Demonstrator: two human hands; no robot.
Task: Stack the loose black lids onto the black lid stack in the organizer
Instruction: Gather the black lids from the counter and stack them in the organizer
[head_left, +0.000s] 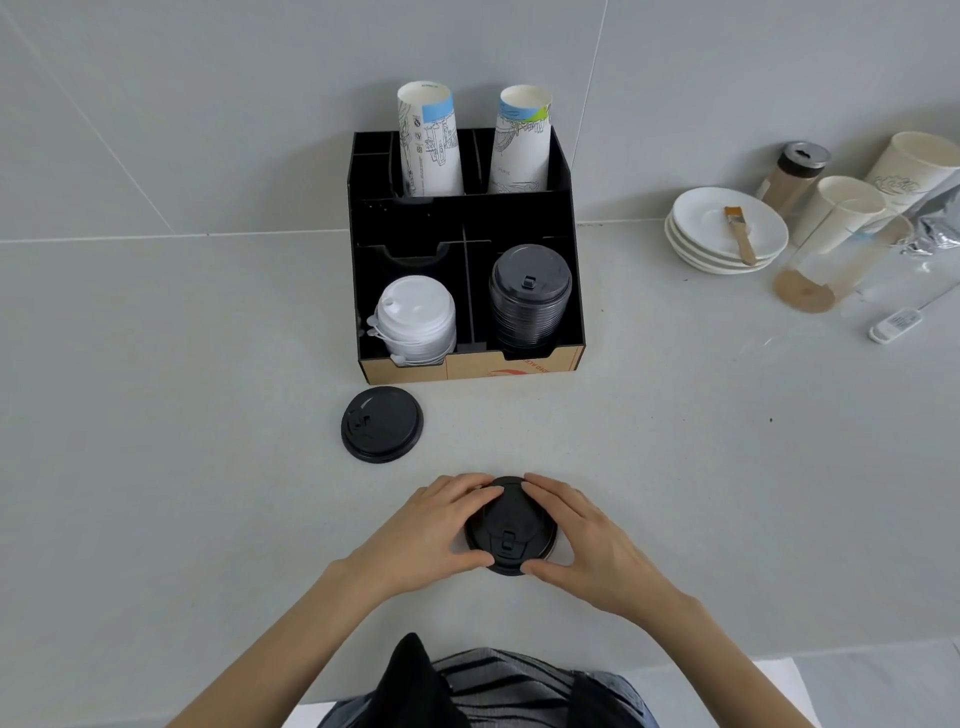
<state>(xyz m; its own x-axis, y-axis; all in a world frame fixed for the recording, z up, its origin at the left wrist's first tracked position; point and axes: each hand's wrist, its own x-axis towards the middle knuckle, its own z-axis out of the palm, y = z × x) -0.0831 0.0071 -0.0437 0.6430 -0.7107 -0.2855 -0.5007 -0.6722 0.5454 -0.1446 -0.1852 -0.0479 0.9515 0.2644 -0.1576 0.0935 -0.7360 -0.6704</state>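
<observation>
Both hands, left hand (434, 530) and right hand (589, 540), clasp a loose black lid (510, 527); next, lifting it onto the black lid stack (530, 299) ahead.

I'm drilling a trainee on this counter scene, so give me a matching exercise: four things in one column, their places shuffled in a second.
1. white lid stack
2. black lid stack
3. loose black lid
4. brush

a. on the saucers
b. organizer, front right
c. organizer, front left
d. on the counter, untouched

Pairs: 1-c, 2-b, 3-d, 4-a
</observation>
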